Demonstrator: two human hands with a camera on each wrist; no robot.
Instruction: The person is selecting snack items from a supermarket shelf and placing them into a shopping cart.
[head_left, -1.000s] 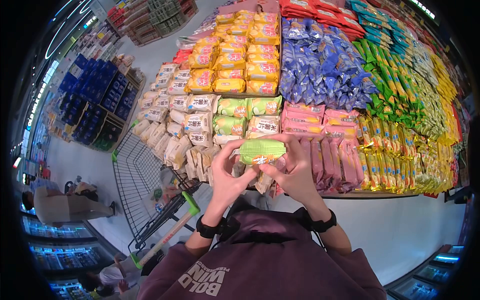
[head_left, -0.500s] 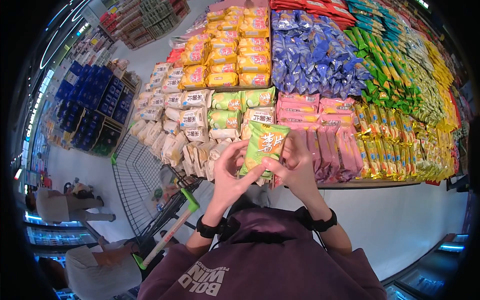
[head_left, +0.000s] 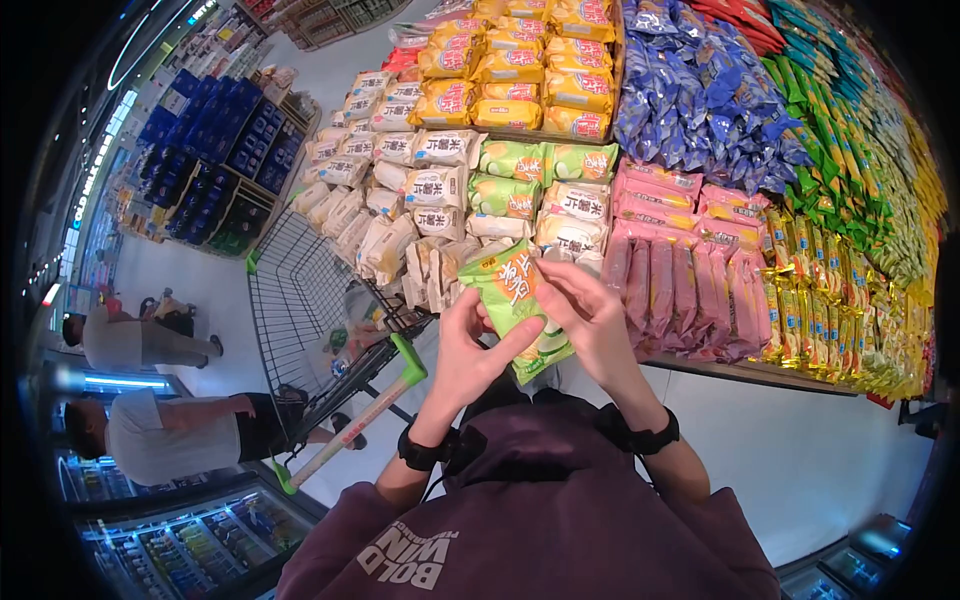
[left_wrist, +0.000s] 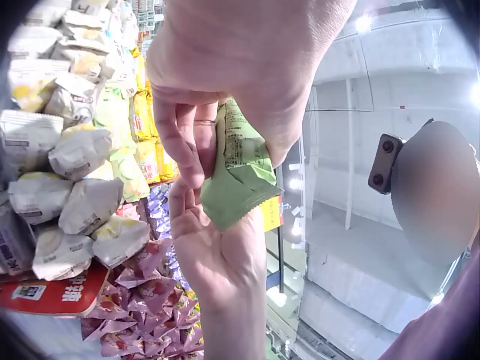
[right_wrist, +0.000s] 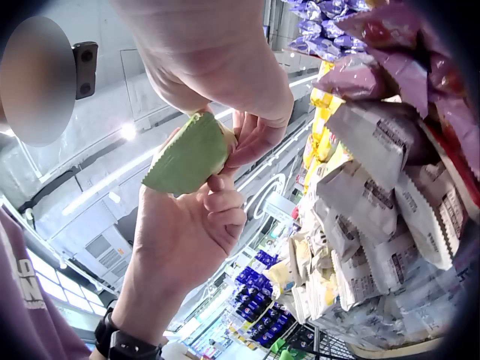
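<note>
A green bag of chips (head_left: 513,305) is held between both hands in front of the chest, its printed front up and its top end leaning to the left in the head view. My left hand (head_left: 468,348) grips its left side, with the thumb lying across the front. On the other side my right hand (head_left: 592,325) pinches the upper right edge between thumb and fingers. The left wrist view shows the back of the bag (left_wrist: 240,169) with small print and a crimped end. In the right wrist view, a plain green end of the bag (right_wrist: 187,157) pokes out between the hands.
Ahead is a display with white bags (head_left: 435,187), more green bags (head_left: 505,196), yellow bags (head_left: 510,65), pink packs (head_left: 690,285) and blue packs (head_left: 700,90). A shopping cart (head_left: 300,290) with green-ended handle stands at the left. Two people (head_left: 180,435) are beyond it.
The bag has turned from end-on, to front-up, to leaning left. The right hand has shifted to its upper right edge. The display has moved right and up in the head view.
</note>
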